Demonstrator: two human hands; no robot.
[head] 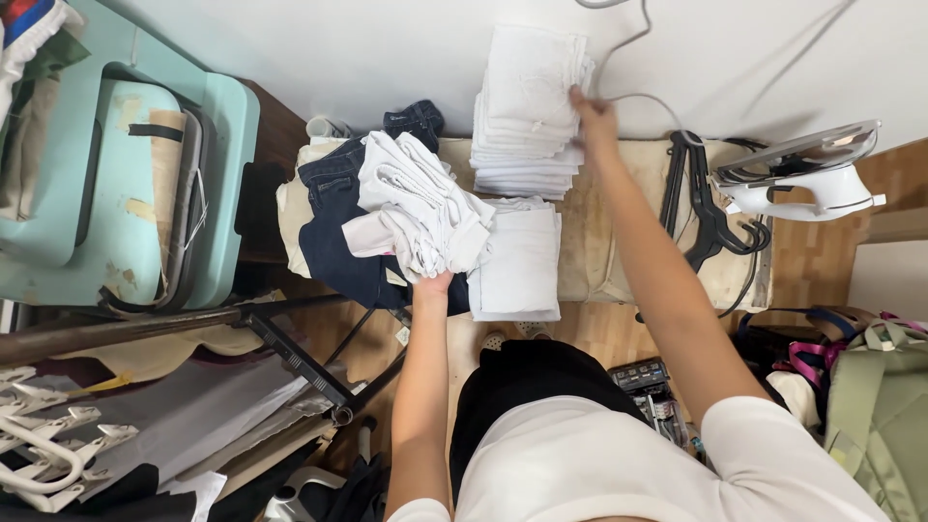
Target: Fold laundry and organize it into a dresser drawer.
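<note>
Gripping the near edge of a crumpled heap of white cloths (418, 215), the left hand (432, 286) has its fingers curled under the fabric, so only the back of the hand shows. This heap lies on dark blue denim trousers (333, 232) at the left part of the beige padded ironing board (619, 242). Just beside it, on the right, lies a flat folded white cloth (517, 261). Farther back stands a tall stack of folded white cloths (532, 106); the right hand (592, 116) rests against its right side with fingers pressed together on the upper layers. Black plastic hangers (710, 208) and a white steam iron (802, 174) sit at the right end of the board
</note>
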